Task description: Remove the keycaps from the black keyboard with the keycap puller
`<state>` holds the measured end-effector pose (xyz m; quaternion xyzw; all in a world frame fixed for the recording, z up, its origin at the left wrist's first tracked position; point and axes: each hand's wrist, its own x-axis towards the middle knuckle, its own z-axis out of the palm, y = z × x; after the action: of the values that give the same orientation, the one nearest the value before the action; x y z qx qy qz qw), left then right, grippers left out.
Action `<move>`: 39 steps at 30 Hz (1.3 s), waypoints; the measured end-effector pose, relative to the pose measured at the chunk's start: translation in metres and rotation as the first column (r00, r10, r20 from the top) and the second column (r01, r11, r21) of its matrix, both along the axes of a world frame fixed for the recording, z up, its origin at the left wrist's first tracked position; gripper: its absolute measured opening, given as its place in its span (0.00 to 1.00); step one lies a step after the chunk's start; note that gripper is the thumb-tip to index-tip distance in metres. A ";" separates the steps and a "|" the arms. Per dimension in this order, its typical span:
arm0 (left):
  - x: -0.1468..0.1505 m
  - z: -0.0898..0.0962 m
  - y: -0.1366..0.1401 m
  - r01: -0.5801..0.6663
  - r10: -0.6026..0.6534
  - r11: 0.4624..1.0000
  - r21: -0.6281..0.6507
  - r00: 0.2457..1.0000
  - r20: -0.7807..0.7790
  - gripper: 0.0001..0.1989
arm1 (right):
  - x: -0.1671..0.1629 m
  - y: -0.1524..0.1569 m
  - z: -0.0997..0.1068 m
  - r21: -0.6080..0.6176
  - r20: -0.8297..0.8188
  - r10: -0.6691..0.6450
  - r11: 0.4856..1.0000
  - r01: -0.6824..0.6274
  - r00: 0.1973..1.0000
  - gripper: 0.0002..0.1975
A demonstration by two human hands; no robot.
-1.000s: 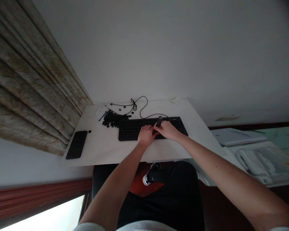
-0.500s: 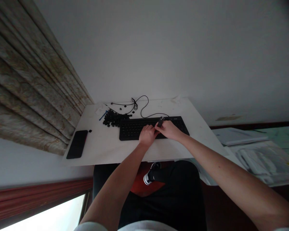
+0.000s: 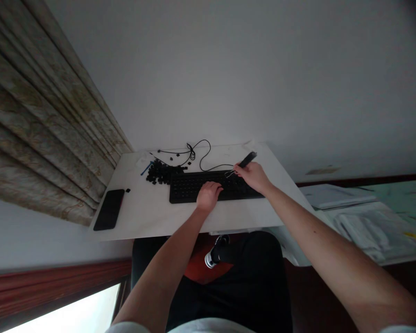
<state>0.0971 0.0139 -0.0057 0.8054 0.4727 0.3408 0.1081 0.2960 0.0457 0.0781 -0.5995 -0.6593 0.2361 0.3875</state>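
Note:
A black keyboard (image 3: 184, 187) lies on the white table. My left hand (image 3: 208, 196) rests on its front middle part, fingers loosely bent over the keys and thumb a little apart, with nothing seen in it. Over the keyboard's right part, my right hand (image 3: 252, 175) is closed round a keycap puller (image 3: 247, 159) with a dark handle and thin wire loops. The wire ends point down and left toward the keys. My right hand and forearm hide the keyboard's right end. A heap of black keycaps (image 3: 161, 172) touches or lies close to the keyboard's left end.
A dark phone (image 3: 109, 210) lies at the table's left front, with one loose keycap (image 3: 128, 190) beside it. Behind the keyboard runs a tied black cable (image 3: 192, 152). A blue stick (image 3: 146, 168) lies by the heap. The wall borders the table's back.
My right hand has moved right and away from my left, and the keycap puller's wires now show. My left hand's fingers have loosened from a pinch near the right hand.

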 end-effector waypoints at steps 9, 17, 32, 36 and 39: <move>-0.002 -0.006 0.000 0.000 -0.007 0.999 0.049 0.989 0.149 0.12 | 0.033 -0.058 -0.080 0.241 -0.031 -0.532 0.818 0.523 0.846 0.29; -0.010 0.003 0.004 -0.090 0.075 0.996 0.016 0.901 0.428 0.14 | 0.035 -0.055 -0.081 0.267 -0.121 -0.563 0.775 0.573 0.818 0.29; -0.184 0.047 0.093 -0.433 0.528 0.781 -0.450 0.842 0.107 0.12 | 0.036 -0.054 -0.081 0.195 -0.158 -0.565 0.786 0.587 0.810 0.29; -0.195 0.051 0.097 -0.480 0.511 0.778 -0.405 0.859 -0.035 0.11 | 0.036 -0.055 -0.079 0.174 -0.171 -0.565 0.789 0.589 0.807 0.30; -0.190 0.053 0.096 -0.480 0.485 0.831 -0.281 0.873 -0.055 0.13 | 0.036 -0.054 -0.078 0.163 -0.163 -0.570 0.790 0.591 0.806 0.31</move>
<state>-0.0928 0.1102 0.0471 0.6326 0.7036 0.2927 0.1383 0.3320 -0.0087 -0.0003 -0.7163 -0.4427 0.0671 0.5352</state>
